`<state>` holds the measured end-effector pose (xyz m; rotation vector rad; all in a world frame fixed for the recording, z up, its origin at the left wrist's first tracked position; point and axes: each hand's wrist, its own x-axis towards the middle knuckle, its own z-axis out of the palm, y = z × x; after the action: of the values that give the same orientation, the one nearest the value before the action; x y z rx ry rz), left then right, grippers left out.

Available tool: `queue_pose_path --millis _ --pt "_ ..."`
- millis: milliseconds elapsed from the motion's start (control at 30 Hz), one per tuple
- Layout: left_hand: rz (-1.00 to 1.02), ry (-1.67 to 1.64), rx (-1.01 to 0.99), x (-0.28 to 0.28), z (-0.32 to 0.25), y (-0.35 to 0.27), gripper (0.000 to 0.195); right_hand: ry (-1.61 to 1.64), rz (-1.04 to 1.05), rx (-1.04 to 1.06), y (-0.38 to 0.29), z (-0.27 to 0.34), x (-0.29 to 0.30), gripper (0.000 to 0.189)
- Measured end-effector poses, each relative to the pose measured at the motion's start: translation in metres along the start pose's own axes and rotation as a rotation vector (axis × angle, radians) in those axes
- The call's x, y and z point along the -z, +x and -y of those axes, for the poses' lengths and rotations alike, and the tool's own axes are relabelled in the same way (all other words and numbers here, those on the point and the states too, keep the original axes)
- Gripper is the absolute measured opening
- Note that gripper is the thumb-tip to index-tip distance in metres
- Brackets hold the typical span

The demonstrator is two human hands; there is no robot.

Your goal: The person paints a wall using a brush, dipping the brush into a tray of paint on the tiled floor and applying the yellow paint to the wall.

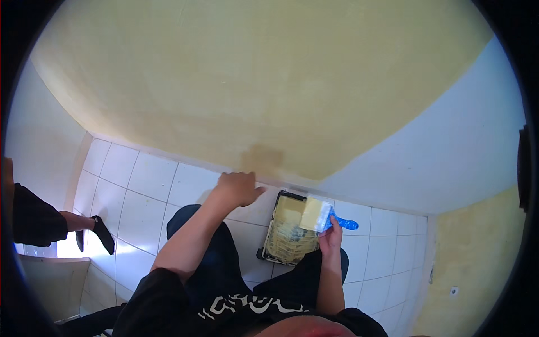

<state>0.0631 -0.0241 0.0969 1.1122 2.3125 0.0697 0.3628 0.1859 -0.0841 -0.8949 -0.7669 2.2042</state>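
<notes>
In my right hand point(332, 234) is a wide flat paintbrush point(344, 223) with a blue handle and yellow paint on its bristles. The bristles are over the upper right part of a black paint tray point(269, 236), which is coated with yellow paint and stands on the floor between my knees and the wall. My left hand point(238, 188) is held out near the foot of the painted wall point(261, 97), left of the tray, with the thumb apart and nothing seen in it; the curled fingers are partly hidden.
White floor tiles point(147, 215) lie around my legs. At the left, another person's leg in a black sock point(102, 236) shows beside a low pale panel point(54, 278). The right wall point(471, 252) is partly yellow and bears a socket point(454, 291).
</notes>
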Motion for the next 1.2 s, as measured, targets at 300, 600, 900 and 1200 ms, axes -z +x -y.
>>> queue_pose_path --millis 300,600,900,1200 --pt "-0.14 -0.235 -0.03 0.025 0.031 -0.009 0.059 0.47 0.198 -0.091 -0.03 0.014 -0.069 0.039" --pt "-0.233 -0.283 -0.017 0.041 0.021 -0.012 0.055 -0.727 0.411 0.978 -0.055 0.115 -0.22 0.028" --pt "-0.363 -0.303 -0.031 0.05 0.03 -0.02 0.046 -1.68 0.693 2.023 -0.062 0.132 -0.331 0.017" --pt "-0.342 -0.318 -0.081 0.046 0.027 -0.026 0.048 -1.713 0.505 2.298 -0.08 0.182 -0.376 0.019"
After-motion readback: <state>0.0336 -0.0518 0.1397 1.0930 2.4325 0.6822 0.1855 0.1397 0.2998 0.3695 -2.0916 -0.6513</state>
